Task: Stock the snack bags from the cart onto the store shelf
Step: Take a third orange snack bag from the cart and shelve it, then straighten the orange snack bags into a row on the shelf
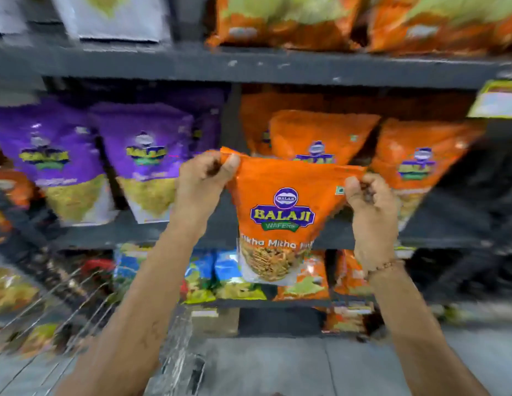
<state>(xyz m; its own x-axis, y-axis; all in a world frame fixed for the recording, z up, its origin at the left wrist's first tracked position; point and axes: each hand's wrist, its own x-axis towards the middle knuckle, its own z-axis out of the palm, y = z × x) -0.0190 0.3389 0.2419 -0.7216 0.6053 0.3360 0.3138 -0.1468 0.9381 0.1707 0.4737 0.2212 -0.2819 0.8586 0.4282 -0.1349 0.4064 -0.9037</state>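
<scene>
Fingers (230,164) of the left hand (202,181) are pinched tight on the top left corner of the orange snack bag (280,201), thumb pressed over the seam. Off to the far left, the wire cart (63,304) sits low, blurred packets inside it. Above it on the middle shelf (152,234) stand the purple bags (143,158), upright and leaning back, side by side. Centre now: the orange snack bag hangs upright in the air, held by its two top corners in front of the shelf edge, its lower end dropping past the shelf lip over the blue and green packets (217,275) on the level below. The Balaji Wafers logo faces the camera. Just behind it, more orange bags (323,132) are already lined up on that same shelf, matching colour, matching logo. Moving right, the right hand (372,207) is closed on the top right corner, fingers curled into the seam, a beaded bracelet (384,267) at the wrist. Another orange bag (420,164) leans just beyond that hand. Grey floor (277,367) shows below between the forearms.
</scene>
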